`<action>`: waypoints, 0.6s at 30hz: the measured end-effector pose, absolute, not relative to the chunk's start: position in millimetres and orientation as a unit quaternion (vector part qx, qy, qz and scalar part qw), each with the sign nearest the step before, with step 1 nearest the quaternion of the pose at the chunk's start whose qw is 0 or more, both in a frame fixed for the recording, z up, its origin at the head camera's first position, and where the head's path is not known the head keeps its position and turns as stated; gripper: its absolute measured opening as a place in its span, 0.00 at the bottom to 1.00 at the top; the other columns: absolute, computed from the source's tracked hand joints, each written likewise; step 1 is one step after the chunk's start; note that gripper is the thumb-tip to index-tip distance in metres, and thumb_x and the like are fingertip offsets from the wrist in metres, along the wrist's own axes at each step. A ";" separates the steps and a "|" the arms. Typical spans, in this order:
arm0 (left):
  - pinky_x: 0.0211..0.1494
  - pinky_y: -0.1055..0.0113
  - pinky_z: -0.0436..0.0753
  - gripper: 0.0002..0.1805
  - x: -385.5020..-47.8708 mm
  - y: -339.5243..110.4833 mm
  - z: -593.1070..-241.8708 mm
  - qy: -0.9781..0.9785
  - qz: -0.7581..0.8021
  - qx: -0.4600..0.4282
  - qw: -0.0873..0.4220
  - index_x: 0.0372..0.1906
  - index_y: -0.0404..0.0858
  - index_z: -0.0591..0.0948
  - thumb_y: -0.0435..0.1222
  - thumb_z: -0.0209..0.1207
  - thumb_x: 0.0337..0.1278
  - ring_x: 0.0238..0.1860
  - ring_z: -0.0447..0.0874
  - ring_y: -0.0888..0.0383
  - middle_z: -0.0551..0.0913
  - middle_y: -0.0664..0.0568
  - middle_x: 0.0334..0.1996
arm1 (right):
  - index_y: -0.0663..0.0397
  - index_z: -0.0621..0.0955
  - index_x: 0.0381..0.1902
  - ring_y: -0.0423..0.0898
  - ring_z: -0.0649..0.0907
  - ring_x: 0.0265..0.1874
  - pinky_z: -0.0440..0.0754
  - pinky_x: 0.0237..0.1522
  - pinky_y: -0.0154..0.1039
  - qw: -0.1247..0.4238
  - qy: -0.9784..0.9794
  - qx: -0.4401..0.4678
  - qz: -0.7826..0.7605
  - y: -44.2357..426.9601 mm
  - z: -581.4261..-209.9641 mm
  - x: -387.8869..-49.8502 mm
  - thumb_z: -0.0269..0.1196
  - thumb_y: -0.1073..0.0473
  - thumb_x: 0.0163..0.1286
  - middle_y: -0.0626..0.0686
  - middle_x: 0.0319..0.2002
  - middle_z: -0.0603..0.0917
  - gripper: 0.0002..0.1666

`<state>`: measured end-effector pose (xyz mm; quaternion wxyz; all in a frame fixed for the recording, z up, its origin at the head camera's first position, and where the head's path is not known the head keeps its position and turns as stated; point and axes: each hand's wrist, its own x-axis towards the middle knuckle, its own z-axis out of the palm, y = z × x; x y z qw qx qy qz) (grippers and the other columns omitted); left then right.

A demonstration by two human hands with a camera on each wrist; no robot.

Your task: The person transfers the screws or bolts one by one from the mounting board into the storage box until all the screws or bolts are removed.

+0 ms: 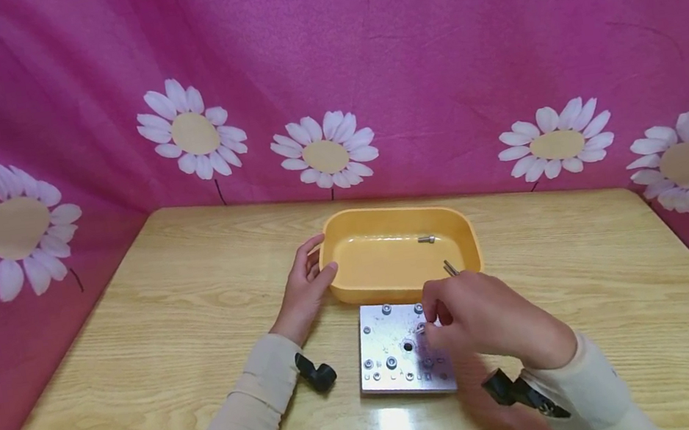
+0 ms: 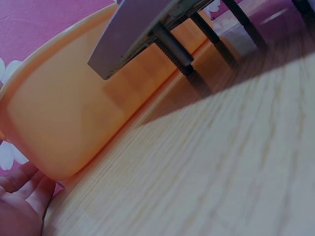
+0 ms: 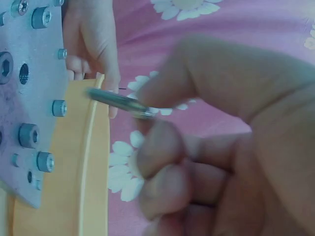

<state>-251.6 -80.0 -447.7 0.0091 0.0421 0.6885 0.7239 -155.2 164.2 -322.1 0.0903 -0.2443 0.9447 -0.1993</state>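
Note:
My left hand [image 1: 303,288] holds the left end of a yellow plastic tray [image 1: 369,293], thumb near the front corner and fingers at the outer side. My right hand [image 1: 489,316] is over the right part of a square metal plate [image 1: 379,340]. Between thumb and forefinger it pinches a slim metal rod [image 3: 115,101], blurred, so its exact kind is unclear. Socket-head screws [image 3: 28,135] of several sizes sit in the plate, beside open holes. Under the plate, threaded screw shanks [image 2: 172,49] reach down toward the table.
Inside the tray lies a loose screw [image 1: 426,239]. Another metal piece [image 1: 450,267] shows at the tray's front right, partly hidden by the right hand. The wooden table [image 1: 194,282] meets a pink flowered cloth [image 1: 419,85] at the back and sides.

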 end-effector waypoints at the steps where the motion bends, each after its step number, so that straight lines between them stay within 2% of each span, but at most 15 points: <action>1: 0.64 0.58 0.73 0.29 -251.7 -80.0 -447.8 0.689 0.724 0.041 0.010 0.68 0.53 0.66 0.35 0.58 0.63 0.63 0.70 0.52 0.70 0.47 0.63 | 0.44 0.77 0.26 0.38 0.70 0.17 0.68 0.19 0.33 0.075 0.944 -0.244 -0.209 164.3 -323.0 -156.3 0.66 0.57 0.55 0.41 0.16 0.72 0.06; 10: 0.63 0.61 0.73 0.28 -252.0 -79.1 -447.2 0.694 0.720 0.033 0.008 0.66 0.57 0.67 0.36 0.58 0.64 0.62 0.71 0.55 0.72 0.52 0.61 | 0.50 0.77 0.27 0.38 0.68 0.14 0.65 0.16 0.31 -0.061 0.928 -0.227 -0.288 166.7 -334.3 -170.0 0.65 0.62 0.56 0.43 0.15 0.70 0.06; 18: 0.64 0.59 0.73 0.29 -252.9 -80.0 -448.6 0.679 0.733 0.048 0.004 0.67 0.51 0.67 0.33 0.58 0.63 0.62 0.70 0.52 0.71 0.46 0.61 | 0.53 0.77 0.29 0.40 0.67 0.13 0.62 0.14 0.32 -0.122 0.917 -0.180 -0.333 169.6 -348.8 -182.6 0.64 0.63 0.58 0.45 0.15 0.69 0.04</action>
